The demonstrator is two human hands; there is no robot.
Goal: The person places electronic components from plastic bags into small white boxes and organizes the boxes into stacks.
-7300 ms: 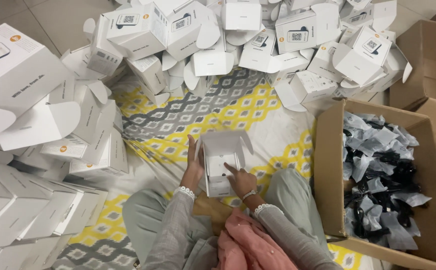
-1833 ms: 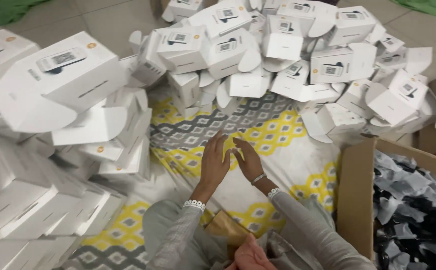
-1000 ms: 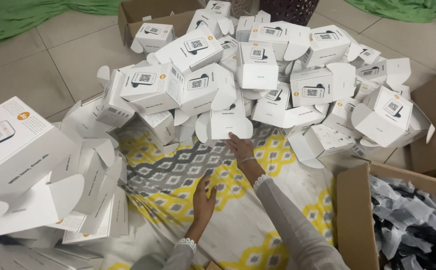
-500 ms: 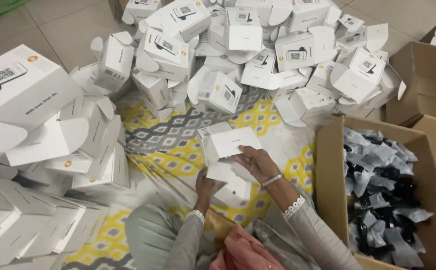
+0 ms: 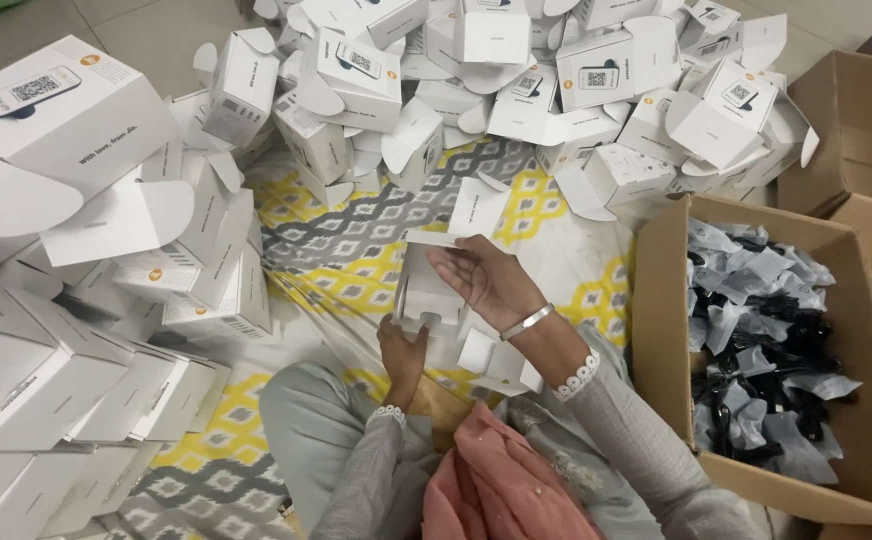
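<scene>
**Over your lap: both hands on one white box**

Over your lap, between your knees, you hold an open white box (image 5: 424,290) with both hands, just above the patterned mat (image 5: 356,245). Your right hand (image 5: 486,280) lies across the box's right side, palm turned toward you, fingers (image 5: 451,262) loosely spread and curled over its top edge, with a metal bangle (image 5: 526,322) on the wrist. Your left hand (image 5: 403,345) comes up from below, its fingers closed on the box's lower edge near a small tab. The box's flaps (image 5: 478,205) stand open, one rising behind your right hand.

More loose white flaps or a second box (image 5: 496,362) rest just under your right wrist; which, you cannot tell.

Ahead of you a heap of open white boxes (image 5: 516,80) covers the far side of the mat. On your left, closed white boxes (image 5: 66,330) are stacked in rows. On your right, touching your knee, stands a brown carton (image 5: 661,330) filled with small grey pouches (image 5: 756,320) holding dark items. A pink cloth (image 5: 496,490) lies across your lap, nearest the camera.
</scene>
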